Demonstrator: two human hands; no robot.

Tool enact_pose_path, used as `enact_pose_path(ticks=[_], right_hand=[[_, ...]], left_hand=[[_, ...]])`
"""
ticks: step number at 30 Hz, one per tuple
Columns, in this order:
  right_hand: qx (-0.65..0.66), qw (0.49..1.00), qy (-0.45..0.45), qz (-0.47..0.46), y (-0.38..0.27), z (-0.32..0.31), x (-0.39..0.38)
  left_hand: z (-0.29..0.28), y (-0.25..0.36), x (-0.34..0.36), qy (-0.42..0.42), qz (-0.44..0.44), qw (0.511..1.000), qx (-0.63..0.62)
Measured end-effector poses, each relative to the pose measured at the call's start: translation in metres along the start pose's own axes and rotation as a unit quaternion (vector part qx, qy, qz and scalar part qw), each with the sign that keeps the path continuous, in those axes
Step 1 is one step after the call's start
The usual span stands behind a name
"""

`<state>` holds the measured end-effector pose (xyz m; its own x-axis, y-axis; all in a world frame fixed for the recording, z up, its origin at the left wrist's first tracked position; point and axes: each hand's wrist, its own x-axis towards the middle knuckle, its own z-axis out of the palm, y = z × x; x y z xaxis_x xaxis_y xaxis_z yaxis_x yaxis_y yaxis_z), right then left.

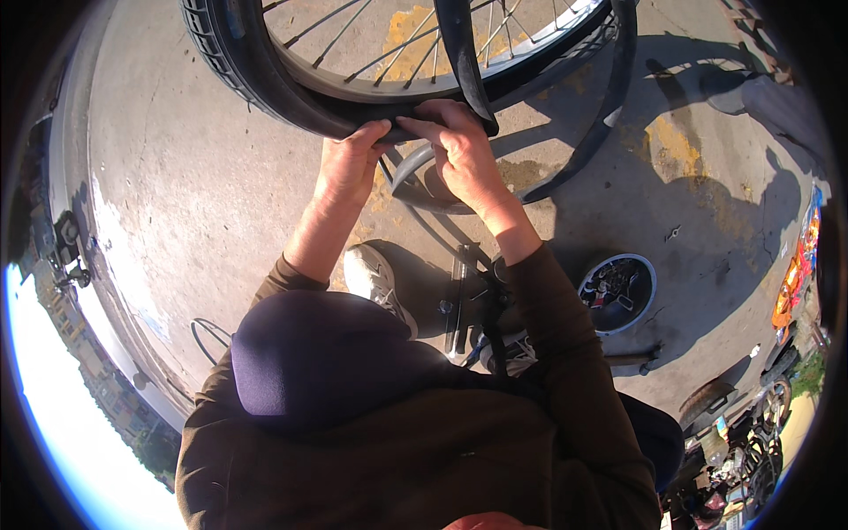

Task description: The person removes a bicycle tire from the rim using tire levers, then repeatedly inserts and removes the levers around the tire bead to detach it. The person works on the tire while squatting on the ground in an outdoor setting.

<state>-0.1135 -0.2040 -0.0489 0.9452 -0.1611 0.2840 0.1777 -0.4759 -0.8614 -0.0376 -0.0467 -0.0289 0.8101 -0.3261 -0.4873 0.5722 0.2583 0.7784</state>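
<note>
A spoked bicycle wheel with a black tyre [265,79] fills the top of the view, its pale rim [548,46] partly lit by the sun. At the tyre's near edge, my left hand [352,163] is closed, thumb on top and fingers underneath, out of sight. Close to its right, my right hand [464,150] grips the same stretch, index finger laid along the tyre toward the left thumb. A black rubber strip [459,49] crosses the spokes and ends beside my right knuckles. A dark inner tube [609,88] hangs in a loop on the right and curls below the wheel.
My light shoe [371,278] stands on the concrete below my hands. Right of it are a black upright tool [455,309], a round bowl [652,305] of small parts, and what looks like a hammer [632,359]. Bicycle parts [742,468] crowd the lower right, below orange packaging [786,300].
</note>
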Motion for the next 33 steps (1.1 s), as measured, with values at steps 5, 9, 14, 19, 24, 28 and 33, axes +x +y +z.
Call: enact_pose_path(ticks=[5, 9, 14, 19, 24, 28, 33], right_hand=[[0.022, 0.996, 0.041, 0.076, -0.003, 0.004, 0.004], [-0.017, 0.998, 0.014, 0.065, -0.004, 0.008, 0.006], [0.006, 1.000, -0.014, 0.028, 0.000, 0.000, 0.005], [0.395, 0.872, 0.054, 0.283, -0.018, -0.013, 0.008], [0.756, 0.577, 0.066, 0.303, -0.008, -0.011, 0.004], [0.785, 0.541, 0.063, 0.296, -0.009, -0.013, 0.005], [0.799, 0.526, 0.039, 0.289, -0.013, -0.013, 0.005]], left_hand=[[0.001, -0.001, -0.001, 0.017, 0.004, 1.000, 0.019], [0.003, -0.001, -0.001, 0.015, 0.004, 1.000, 0.018], [0.002, 0.000, -0.002, 0.004, -0.006, 1.000, 0.023], [0.008, 0.002, -0.005, 0.029, 0.018, 0.999, 0.029], [0.001, -0.003, -0.002, 0.024, 0.002, 0.999, 0.033], [0.002, -0.002, -0.002, 0.015, -0.007, 1.000, 0.023], [0.003, -0.001, -0.003, 0.016, -0.004, 1.000, 0.022]])
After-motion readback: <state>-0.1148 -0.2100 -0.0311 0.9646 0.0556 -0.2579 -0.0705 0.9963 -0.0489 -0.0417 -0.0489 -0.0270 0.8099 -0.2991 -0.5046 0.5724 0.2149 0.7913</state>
